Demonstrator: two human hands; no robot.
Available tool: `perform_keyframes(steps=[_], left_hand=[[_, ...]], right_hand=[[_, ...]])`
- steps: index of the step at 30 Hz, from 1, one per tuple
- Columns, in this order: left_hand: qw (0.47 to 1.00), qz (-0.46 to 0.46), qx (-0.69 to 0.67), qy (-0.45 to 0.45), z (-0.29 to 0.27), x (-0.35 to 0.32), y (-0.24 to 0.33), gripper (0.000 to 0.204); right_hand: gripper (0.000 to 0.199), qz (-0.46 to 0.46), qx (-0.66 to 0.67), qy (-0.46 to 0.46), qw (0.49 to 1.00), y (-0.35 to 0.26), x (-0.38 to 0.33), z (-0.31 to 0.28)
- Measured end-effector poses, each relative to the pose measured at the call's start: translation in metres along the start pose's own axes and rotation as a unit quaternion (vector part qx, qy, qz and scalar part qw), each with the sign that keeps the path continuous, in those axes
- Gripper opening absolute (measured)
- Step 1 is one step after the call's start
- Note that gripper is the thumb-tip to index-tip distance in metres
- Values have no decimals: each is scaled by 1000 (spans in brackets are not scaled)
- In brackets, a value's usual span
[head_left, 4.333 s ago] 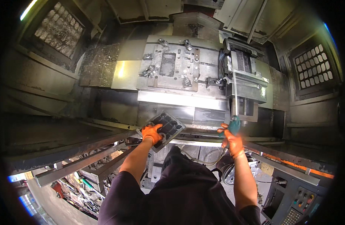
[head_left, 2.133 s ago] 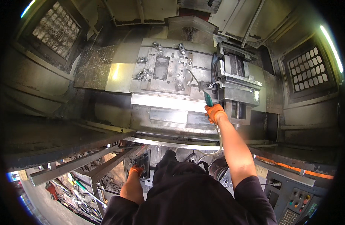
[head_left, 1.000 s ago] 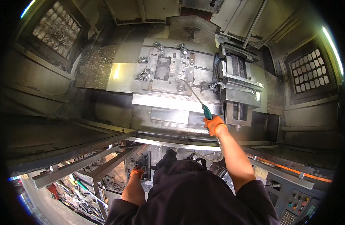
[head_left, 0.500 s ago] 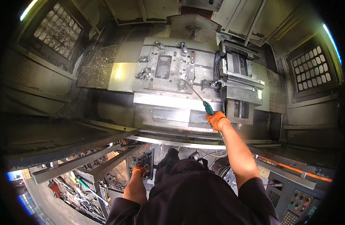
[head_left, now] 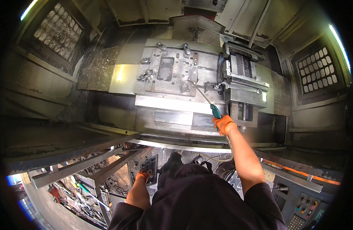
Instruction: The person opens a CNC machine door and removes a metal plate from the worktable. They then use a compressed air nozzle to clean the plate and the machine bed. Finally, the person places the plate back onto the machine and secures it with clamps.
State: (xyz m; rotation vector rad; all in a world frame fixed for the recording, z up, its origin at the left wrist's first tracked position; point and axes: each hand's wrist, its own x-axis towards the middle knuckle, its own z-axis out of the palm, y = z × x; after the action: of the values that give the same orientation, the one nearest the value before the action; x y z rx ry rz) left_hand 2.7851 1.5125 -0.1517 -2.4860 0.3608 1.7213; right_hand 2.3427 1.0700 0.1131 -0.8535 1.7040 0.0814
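My right hand (head_left: 224, 125), in an orange glove, is closed round the green handle of an air blow gun (head_left: 216, 111). The gun's long thin nozzle reaches forward and left to the near right corner of a metal fixture plate (head_left: 176, 85), close to a clamp (head_left: 184, 87). A dark rectangular pocket (head_left: 166, 69) lies in the plate's middle. Lower left, my left hand (head_left: 143, 175), also orange-gloved, has its fingers curled at the edge of a dark rectangular piece (head_left: 151, 164) with a round part on it. What exactly those fingers grip is too small to tell.
A machine vise (head_left: 245, 82) with a screw stands right of the fixture plate. More clamps (head_left: 146, 75) rise from the plate's edges. A metal sill (head_left: 172, 145) runs before me. Tools (head_left: 84, 195) lie on a cart lower left; a control panel (head_left: 306, 205) stands lower right.
The blow gun's nozzle tip has shifted slightly right across the fixture plate, and the right hand has moved a little with it. My left hand stays in place.
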Motion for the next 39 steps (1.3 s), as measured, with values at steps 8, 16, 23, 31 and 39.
perform_keyframes(steps=[8,16,23,31,39], left_hand=[[999,-7,43,-23,6,13,-1,78],[1000,23,2,-11,-5,13,-4,76],[1000,22,17,-13,-14,-12,16,75],[998,21,55,-11,-7,-14,25,76],[999,39,8,-9,-1,36,-20,81]], right_hand=[[41,8,-40,-22,999,-6,4,-3],[29,9,1,-7,1000,-15,-4,3],[24,25,21,22,999,-5,4,2],[26,12,11,38,999,1,13,1],[32,-15,3,92,996,-47,54,-6]])
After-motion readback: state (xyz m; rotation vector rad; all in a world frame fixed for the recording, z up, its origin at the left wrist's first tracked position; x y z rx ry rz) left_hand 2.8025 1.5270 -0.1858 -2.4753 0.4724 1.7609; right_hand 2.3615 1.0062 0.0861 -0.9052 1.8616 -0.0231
